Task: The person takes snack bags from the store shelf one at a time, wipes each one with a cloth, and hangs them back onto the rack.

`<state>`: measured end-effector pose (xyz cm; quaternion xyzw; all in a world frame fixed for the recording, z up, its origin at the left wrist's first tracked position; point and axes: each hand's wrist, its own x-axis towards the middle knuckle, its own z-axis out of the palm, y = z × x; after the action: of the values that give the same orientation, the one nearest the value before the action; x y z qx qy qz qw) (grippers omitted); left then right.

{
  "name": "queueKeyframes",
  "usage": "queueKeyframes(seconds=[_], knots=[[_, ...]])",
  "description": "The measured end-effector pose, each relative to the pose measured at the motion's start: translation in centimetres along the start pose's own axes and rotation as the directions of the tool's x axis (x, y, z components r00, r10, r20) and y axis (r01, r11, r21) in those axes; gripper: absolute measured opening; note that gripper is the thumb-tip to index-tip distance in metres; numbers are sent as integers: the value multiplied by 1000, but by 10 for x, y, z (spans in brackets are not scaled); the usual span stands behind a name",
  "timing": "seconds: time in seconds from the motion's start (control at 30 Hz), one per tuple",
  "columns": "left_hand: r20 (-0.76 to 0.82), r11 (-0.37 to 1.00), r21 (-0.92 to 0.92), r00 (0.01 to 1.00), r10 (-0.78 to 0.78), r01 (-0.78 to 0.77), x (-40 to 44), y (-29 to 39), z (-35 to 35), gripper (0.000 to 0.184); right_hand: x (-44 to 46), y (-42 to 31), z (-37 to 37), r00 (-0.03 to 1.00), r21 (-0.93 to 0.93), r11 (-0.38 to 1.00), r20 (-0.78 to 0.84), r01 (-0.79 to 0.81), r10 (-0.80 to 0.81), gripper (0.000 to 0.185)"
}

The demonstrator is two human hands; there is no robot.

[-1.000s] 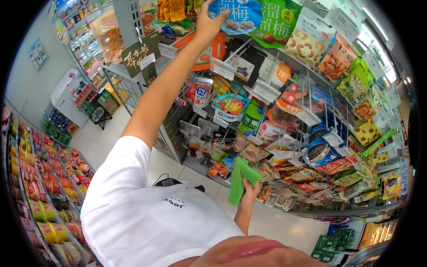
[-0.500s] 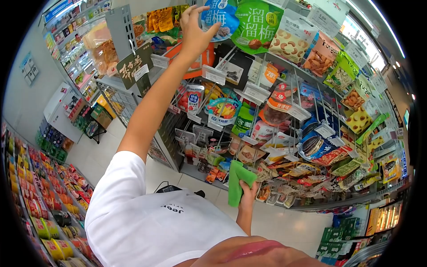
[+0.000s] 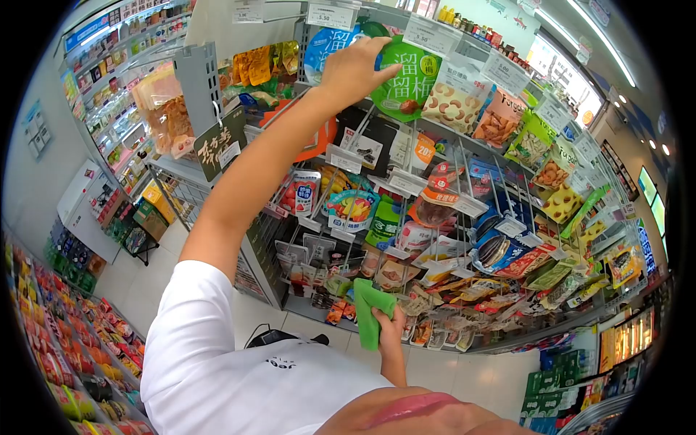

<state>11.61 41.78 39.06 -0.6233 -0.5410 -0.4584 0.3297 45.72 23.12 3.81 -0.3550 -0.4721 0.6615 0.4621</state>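
My left hand (image 3: 360, 70) reaches up to the top row of a snack rack. Its thumb and forefinger are apart at the left edge of a green snack bag (image 3: 408, 85) with a plum picture; whether they press on it I cannot tell. Partly behind that hand hangs a blue snack bag (image 3: 324, 54). My right hand (image 3: 392, 328), low in front of the rack, is closed around a folded green cloth (image 3: 368, 312). Near the cloth are small snack packs on the lower rows.
Price tags (image 3: 333, 13) on metal hooks stick out along the rack. A bag of cashews (image 3: 453, 105) hangs to the right of the green bag. A dark sign (image 3: 220, 145) hangs at the rack's left end. More packed shelves (image 3: 72, 312) stand at lower left.
My left hand has moved from the blue bag right to the green bag. The view has shifted, showing more price tags above. The cloth stays in my right hand.
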Motion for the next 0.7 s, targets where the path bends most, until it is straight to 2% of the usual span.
queueKeyframes(seconds=[0.17,0.27,0.37,0.47,0.57,0.7], knots=[[123,995,22,988,-97,95,13,2,-2,50,-9,-6,11,1000,12,1000,2,-6,6,27],[123,998,-18,991,-60,63,11,-5,5,47,-13,-3,14,1000,15,1000,-9,-3,3,27],[77,990,-60,990,-121,126,12,-2,5,49,-15,1,11,1000,-12,1000,3,8,-8,27],[79,992,7,989,-126,126,13,-1,2,55,-16,0,12,1000,-35,999,7,23,-23,25],[192,986,106,971,-146,127,18,0,-2,60,-17,-3,17,1000,-19,1000,-2,5,-5,23],[242,973,170,951,-193,154,27,3,-3,56,-15,-2,18,1000,-33,999,30,8,-7,24]])
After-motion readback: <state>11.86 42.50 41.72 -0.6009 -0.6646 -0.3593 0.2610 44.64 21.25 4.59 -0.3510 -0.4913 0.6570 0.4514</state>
